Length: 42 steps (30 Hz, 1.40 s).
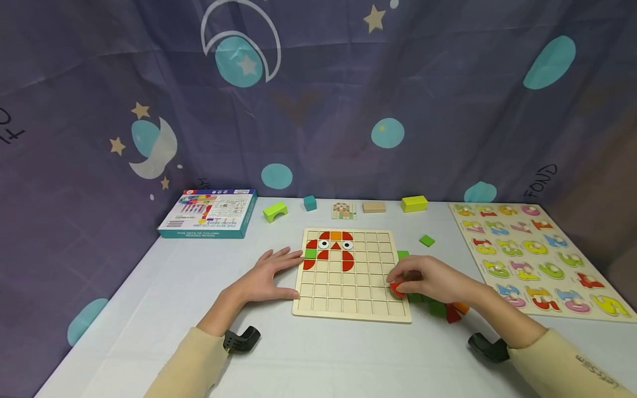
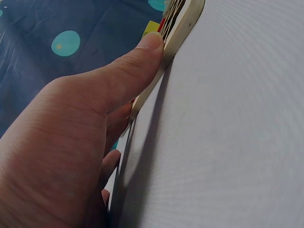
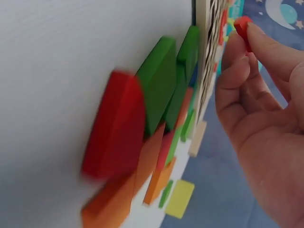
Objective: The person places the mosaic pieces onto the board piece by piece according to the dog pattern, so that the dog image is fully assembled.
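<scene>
Both hands are on the counter: the left hand (image 1: 266, 276) lies flat with relaxed fingers, thumb (image 2: 142, 52) pressed against the left edge of the pale wooden grid board (image 1: 368, 265). Over at the board's right edge, the right hand (image 1: 433, 279) pinches a small red wooden piece (image 1: 396, 288) between thumb and fingertips, just above the lower right cells. Beside it sits a heap of loose green, red and orange wooden tiles (image 3: 152, 137), touching the board's right edge.
</scene>
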### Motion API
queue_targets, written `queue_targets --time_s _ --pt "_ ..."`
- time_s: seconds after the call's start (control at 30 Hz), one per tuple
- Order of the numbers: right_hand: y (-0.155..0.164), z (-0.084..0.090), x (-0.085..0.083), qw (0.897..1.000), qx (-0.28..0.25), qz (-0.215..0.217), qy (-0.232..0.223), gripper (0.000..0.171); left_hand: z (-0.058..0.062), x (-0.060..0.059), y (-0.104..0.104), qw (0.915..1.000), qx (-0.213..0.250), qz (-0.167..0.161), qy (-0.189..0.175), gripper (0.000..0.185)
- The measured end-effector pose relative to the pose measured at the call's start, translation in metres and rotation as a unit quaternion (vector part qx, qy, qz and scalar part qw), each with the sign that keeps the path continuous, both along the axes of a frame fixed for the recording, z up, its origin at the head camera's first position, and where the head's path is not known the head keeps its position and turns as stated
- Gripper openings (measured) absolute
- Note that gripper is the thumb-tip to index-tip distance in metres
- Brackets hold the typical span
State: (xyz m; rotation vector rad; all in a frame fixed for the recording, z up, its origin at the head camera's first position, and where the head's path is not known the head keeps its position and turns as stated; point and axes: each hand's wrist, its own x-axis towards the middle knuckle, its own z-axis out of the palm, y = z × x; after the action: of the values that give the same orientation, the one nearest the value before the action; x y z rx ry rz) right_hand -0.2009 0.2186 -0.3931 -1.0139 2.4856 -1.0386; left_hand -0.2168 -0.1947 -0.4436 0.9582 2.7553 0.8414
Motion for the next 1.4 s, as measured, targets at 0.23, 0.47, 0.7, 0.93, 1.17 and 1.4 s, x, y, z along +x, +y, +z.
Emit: queue_targets --time_s 0.23,0.47,0.7,0.93,1.17,1.4 --pt "-0.022 -0.005 -0.012 0.999 -0.019 -0.024 -0.015 0.018 0.000 0.000 0.001 1.0000 0.003 -0.001 -0.002 0.083" --pt "-0.043 -0.003 -0.023 0.999 -0.021 -0.038 -0.020 0.019 0.000 0.000 -0.001 1.0000 0.002 0.000 0.001 0.083" --pt "-0.069 -0.002 -0.036 0.998 -0.027 -0.034 -0.042 0.016 0.001 0.000 -0.001 1.0000 -0.001 0.000 0.001 0.083" --pt "-0.099 0.001 -0.043 0.998 -0.019 -0.035 -0.039 0.013 0.000 -0.001 0.000 1.0000 0.002 -0.001 -0.001 0.083" --pt "-0.127 -0.005 -0.055 0.999 0.002 -0.044 -0.031 0.011 -0.001 -0.001 0.000 1.0000 0.003 -0.001 -0.002 0.083" --pt "-0.143 -0.008 -0.059 0.999 0.009 -0.030 -0.018 0.009 0.000 -0.001 -0.001 1.0000 -0.001 0.000 0.001 0.083"
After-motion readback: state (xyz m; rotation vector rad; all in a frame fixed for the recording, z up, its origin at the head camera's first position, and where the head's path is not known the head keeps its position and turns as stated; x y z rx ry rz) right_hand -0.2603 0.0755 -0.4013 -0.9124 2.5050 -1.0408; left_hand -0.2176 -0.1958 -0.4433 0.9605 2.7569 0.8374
